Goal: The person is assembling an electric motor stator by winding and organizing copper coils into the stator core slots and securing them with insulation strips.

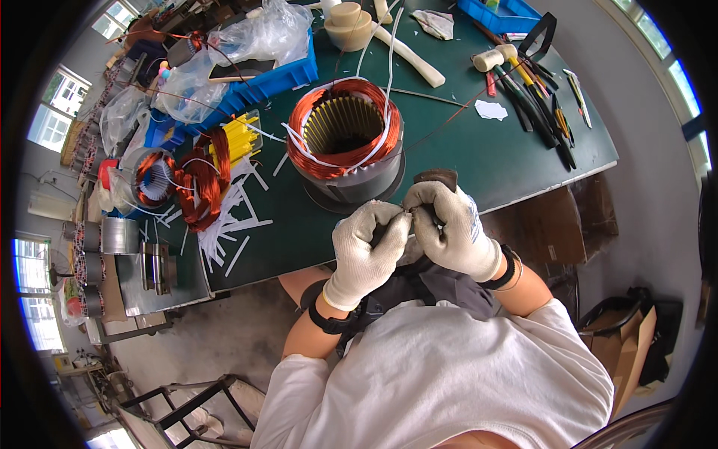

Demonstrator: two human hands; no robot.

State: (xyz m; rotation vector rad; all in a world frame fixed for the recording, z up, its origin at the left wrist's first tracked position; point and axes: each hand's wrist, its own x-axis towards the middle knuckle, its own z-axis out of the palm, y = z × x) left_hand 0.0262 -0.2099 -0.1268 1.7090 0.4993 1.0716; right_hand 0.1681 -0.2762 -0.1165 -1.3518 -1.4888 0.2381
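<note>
My left hand point(369, 251) and my right hand point(451, 230), both in white knit gloves with greyed fingers, meet before the table's front edge. Their fingertips pinch close together; whatever lies between them is too small to make out. From the top of my right hand sticks out a dark, curved, blade-like metal piece point(437, 177). Just beyond my hands stands a motor stator point(357, 182) with a grey housing, upright on a dark round base. Orange-red copper windings point(308, 123) ring its top, yellow slot liners line its bore, and white sleeving point(393, 120) loops over it.
Copper coils point(203, 187), yellow strips point(241, 138) and white strips point(224, 217) lie left. Behind them a blue crate point(288, 78) holds plastic bags. A mallet point(489, 60), pliers and other hand tools lie right. A cardboard box point(550, 224) stands below the table.
</note>
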